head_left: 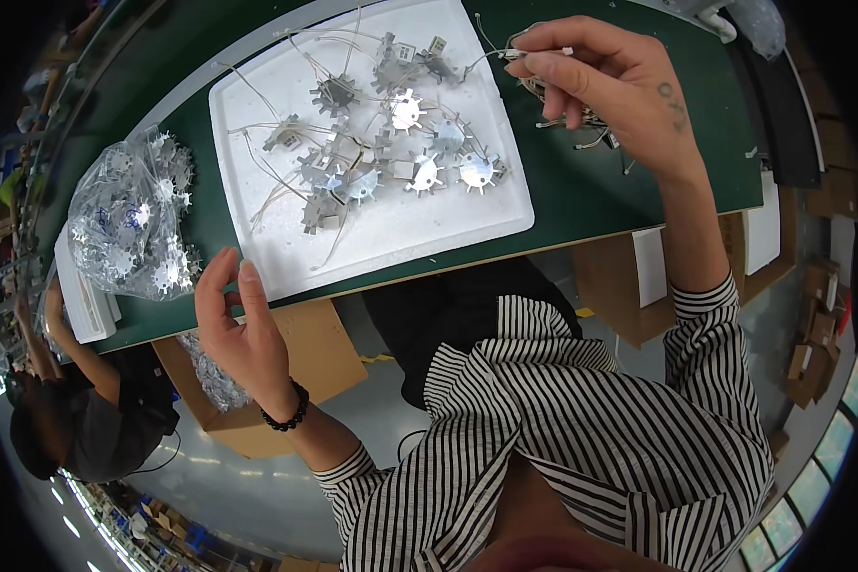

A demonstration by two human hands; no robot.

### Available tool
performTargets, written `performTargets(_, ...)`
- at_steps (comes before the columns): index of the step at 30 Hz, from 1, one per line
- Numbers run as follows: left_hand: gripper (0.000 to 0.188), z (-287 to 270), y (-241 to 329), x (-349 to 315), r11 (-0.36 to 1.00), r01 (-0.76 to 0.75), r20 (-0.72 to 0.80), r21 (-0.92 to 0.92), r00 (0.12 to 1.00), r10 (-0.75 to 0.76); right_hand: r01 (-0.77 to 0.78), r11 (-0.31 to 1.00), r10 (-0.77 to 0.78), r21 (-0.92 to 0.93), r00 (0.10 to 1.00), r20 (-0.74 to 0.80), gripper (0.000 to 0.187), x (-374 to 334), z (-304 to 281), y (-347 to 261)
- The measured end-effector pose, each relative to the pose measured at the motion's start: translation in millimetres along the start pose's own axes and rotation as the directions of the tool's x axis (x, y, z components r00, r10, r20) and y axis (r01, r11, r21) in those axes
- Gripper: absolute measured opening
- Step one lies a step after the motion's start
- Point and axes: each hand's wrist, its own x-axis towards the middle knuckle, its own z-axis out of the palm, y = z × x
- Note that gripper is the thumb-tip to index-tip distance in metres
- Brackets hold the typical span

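Note:
Between the thumb and fingers of my right hand (629, 95), at the upper right, is a thin pale wire (482, 61) with a small white plug at its end. It runs left toward a small grey metal part (439, 63) near the tray's right edge. A white foam tray (419, 236) carries several shiny, spiky-edged metal plates (477, 172) and grey parts with wires. My left hand (243, 334) hovers at the tray's lower left corner, fingers bent and apart, holding nothing visible.
A clear plastic bag (129, 224) of spiky metal plates lies left of the tray. More wired parts (591, 129) sit beneath my right hand on the green table (567, 210). Cardboard boxes (305, 367) stand below the table edge. Another person (105, 410) is at the left.

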Motion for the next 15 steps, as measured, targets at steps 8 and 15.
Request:
performTargets(8,0.022,0.8,3.0,8.0,0.999,-0.041,-0.011,-0.011,0.999,0.041,0.007,0.997,0.002,0.071,0.993,-0.121,0.017,10.3,7.8,-0.8)
performTargets(15,0.021,-6.9,-4.7,6.6,0.999,-0.05,-0.03,-0.016,0.998,0.05,0.134,0.991,-0.129,0.01,0.971,-0.199,0.019,22.2,2.0,8.9)
